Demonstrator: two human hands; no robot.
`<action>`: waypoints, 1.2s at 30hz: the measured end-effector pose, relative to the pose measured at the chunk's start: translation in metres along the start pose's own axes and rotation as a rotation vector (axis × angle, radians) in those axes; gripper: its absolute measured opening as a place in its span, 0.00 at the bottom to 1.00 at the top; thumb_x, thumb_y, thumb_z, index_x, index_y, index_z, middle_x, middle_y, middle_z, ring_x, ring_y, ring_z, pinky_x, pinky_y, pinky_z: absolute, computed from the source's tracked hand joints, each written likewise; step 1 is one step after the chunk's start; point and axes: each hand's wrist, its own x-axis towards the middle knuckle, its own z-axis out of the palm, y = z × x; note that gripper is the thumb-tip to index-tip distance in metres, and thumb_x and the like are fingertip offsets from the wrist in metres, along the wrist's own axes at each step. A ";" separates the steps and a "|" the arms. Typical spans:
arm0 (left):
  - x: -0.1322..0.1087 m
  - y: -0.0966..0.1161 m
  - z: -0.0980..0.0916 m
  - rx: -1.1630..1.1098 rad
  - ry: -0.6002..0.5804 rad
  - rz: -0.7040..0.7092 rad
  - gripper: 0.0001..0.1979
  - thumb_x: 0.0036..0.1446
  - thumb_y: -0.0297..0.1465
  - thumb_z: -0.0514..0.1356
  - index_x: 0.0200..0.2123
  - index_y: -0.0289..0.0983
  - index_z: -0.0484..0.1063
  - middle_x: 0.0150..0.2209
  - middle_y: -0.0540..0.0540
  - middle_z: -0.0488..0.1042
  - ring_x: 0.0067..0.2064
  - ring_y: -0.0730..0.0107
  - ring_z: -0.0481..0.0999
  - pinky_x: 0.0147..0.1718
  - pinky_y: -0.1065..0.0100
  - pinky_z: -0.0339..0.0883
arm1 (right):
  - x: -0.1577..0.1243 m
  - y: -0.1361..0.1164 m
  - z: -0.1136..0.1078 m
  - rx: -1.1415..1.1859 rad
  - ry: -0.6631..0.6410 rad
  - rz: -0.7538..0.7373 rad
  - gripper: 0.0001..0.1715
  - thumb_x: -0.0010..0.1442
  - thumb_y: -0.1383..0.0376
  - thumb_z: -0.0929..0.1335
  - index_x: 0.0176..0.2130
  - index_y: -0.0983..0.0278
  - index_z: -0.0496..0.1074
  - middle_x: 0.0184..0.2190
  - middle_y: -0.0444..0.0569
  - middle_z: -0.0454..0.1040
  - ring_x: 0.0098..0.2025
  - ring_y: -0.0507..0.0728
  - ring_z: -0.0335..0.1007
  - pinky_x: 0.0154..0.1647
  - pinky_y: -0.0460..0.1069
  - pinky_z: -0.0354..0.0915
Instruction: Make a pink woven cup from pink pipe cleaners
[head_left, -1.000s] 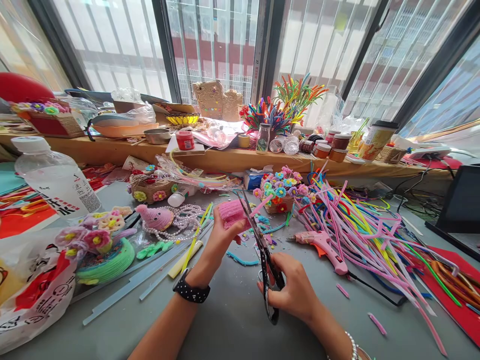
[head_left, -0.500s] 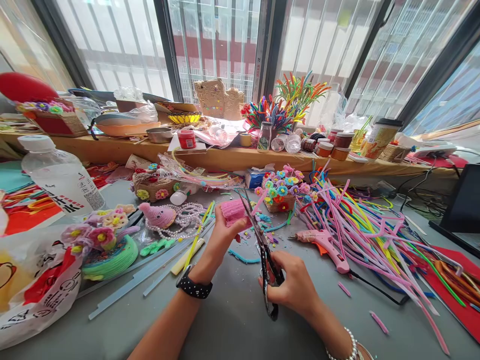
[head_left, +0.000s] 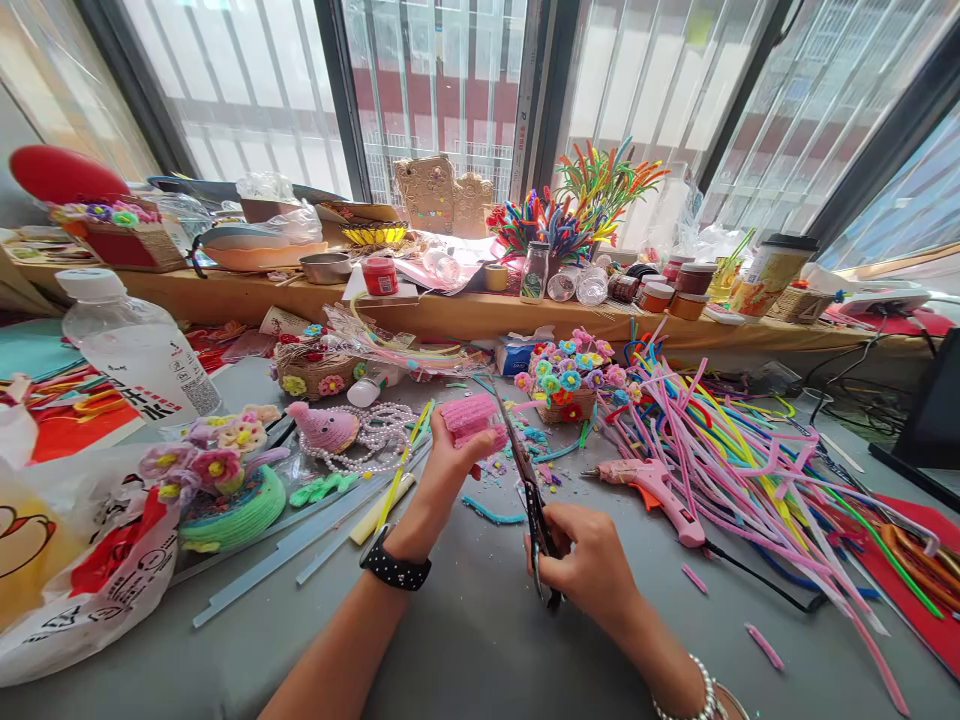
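My left hand [head_left: 457, 462] is closed around a pink fuzzy cylinder [head_left: 474, 418] that looks wound from pipe cleaners, with a clear part showing at its lower side. Scissors [head_left: 523, 470] with dark handles are in my right hand [head_left: 589, 555], its fingers in the loops. Their blades look nearly together and point up at the cylinder's right end, where a short pink pipe-cleaner strip [head_left: 529, 405] sticks out. Whether the blades touch the strip I cannot tell. To the right lies a pink glue gun [head_left: 654, 490].
Loose pipe cleaners [head_left: 720, 460] spread over the right side. A basket of fuzzy flowers [head_left: 570, 372] stands at the back. To the left are glue sticks [head_left: 300, 540], a pink plush figure [head_left: 322, 428], a green flower piece [head_left: 232, 510], a bottle [head_left: 142, 350] and a plastic bag [head_left: 112, 570].
The scissors' blades and handles have come closer together in my right hand. My left hand still holds the pink cylinder. The whole view has shifted slightly.
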 end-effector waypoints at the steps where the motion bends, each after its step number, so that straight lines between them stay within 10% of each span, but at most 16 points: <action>1: 0.000 0.000 0.000 -0.003 0.004 -0.001 0.27 0.37 0.36 0.63 0.42 0.40 0.55 0.32 0.51 0.66 0.26 0.74 0.67 0.17 0.76 0.58 | 0.000 0.001 0.001 0.011 0.006 0.013 0.14 0.43 0.63 0.64 0.16 0.63 0.53 0.14 0.39 0.54 0.19 0.48 0.48 0.22 0.44 0.46; 15: -0.001 0.011 -0.010 -0.251 -0.173 0.000 0.30 0.37 0.32 0.66 0.45 0.40 0.58 0.36 0.48 0.69 0.35 0.69 0.70 0.23 0.73 0.65 | -0.003 0.009 -0.007 0.023 -0.077 0.104 0.14 0.50 0.60 0.62 0.19 0.63 0.54 0.15 0.38 0.53 0.19 0.47 0.47 0.21 0.44 0.46; 28: -0.004 0.011 -0.012 -0.117 -0.365 0.106 0.28 0.39 0.43 0.65 0.41 0.37 0.61 0.25 0.53 0.65 0.21 0.79 0.60 0.17 0.75 0.55 | -0.024 -0.016 0.021 -0.417 -0.280 0.012 0.09 0.43 0.61 0.69 0.20 0.63 0.66 0.18 0.46 0.69 0.19 0.50 0.54 0.20 0.46 0.41; 36: -0.002 0.005 -0.014 -0.161 -0.492 0.060 0.23 0.41 0.48 0.62 0.34 0.36 0.70 0.29 0.50 0.67 0.29 0.74 0.66 0.29 0.72 0.60 | 0.013 -0.012 -0.033 -0.120 -0.358 -0.066 0.14 0.47 0.56 0.70 0.21 0.63 0.68 0.16 0.41 0.67 0.19 0.48 0.57 0.17 0.43 0.48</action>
